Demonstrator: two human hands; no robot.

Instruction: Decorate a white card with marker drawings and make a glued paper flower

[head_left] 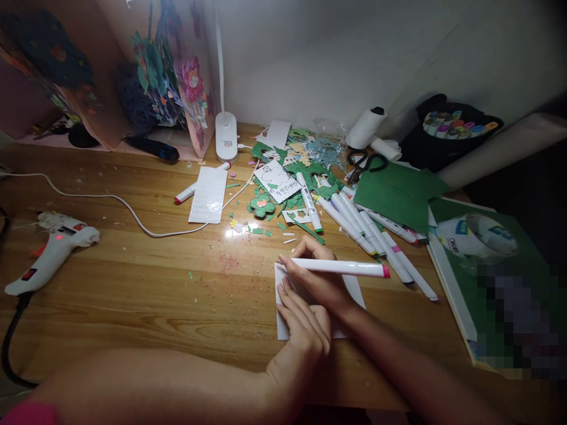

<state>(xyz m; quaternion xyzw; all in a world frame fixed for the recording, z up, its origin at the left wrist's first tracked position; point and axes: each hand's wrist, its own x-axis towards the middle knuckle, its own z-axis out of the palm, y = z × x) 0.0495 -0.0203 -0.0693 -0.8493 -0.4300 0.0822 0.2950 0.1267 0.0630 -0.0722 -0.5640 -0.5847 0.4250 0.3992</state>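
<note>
Single view, head-worn. Looks out from above the near edge of the desk point(155, 301), forward and steeply down. Range close: both forearms run in from the bottom of frame, large; left hand point(305, 336) and right hand point(316, 274) sit just right of centre, toward the near edge. Coverage wide. Near edge shows only as a short strip at lower right, below the forearms. Far edge crosses the upper part, backed by the wall point(336, 71); pink box point(201, 127) at far left corner. Right end of the desk falls off into shadow.
</note>
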